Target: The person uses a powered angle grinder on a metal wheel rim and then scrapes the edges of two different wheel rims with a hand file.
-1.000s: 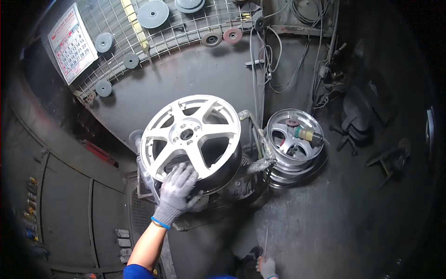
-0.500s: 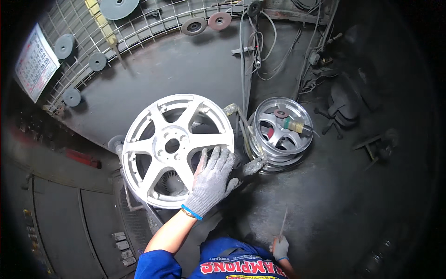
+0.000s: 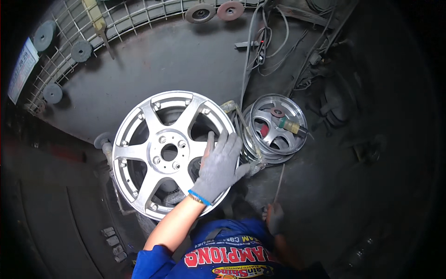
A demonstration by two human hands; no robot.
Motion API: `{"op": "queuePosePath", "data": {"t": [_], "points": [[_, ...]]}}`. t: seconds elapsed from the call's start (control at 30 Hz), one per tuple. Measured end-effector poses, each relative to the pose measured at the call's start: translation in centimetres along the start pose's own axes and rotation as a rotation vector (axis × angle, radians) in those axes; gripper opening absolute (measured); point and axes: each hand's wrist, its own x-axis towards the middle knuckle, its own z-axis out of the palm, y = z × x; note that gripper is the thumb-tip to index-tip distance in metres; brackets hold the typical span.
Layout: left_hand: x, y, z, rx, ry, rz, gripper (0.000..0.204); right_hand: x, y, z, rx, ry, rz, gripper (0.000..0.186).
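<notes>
A silver multi-spoke alloy wheel (image 3: 158,104) sits face up before me, tilted a little, on a stand mostly hidden beneath it. On the wheel's right-hand rim and spoke lies my left hand (image 3: 218,162) in a grey knit glove with a blue cuff, fingers stretched out flat, thumb apart. My right hand (image 3: 274,217), also gloved, is low on the right beside my body, closed round the lower end of a thin, straight rod-like tool (image 3: 280,183). That tool points upward, clear of the wheel; its exact kind is too small to make out.
Right of the wheel, more wheels are stacked (image 3: 278,153), with a power tool carrying a reddish disc (image 3: 291,126) on top. A wire rack (image 3: 139,14) holds several abrasive discs (image 3: 200,13). Cables (image 3: 253,51) hang at the back. Small grey blocks (image 3: 113,241) lie lower left.
My right hand and its rod have risen a little in the view. The left hand stays on the wheel. The view has shifted, and the wheel looks nearer and less glaring.
</notes>
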Motion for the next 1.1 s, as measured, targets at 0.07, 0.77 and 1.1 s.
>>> {"op": "queuePosePath", "data": {"t": [0.07, 0.77, 1.1], "points": [[-0.1, -0.6, 0.7, -0.032, 0.030, -0.043, 0.077, 1.9, -0.1, 0.3, -0.115, -0.007, -0.056, 0.010], [-6.4, 8.0, 0.1, -0.215, 0.120, -0.586, 0.031, 21.4, -6.7, 9.4, -0.711, -0.381, -0.670, 0.040], [-5.2, 9.3, 2.0, -0.147, 0.193, -0.776, 0.029, 20.0, -9.3, 9.1, -1.145, -0.519, -1.038, 0.038]]}}
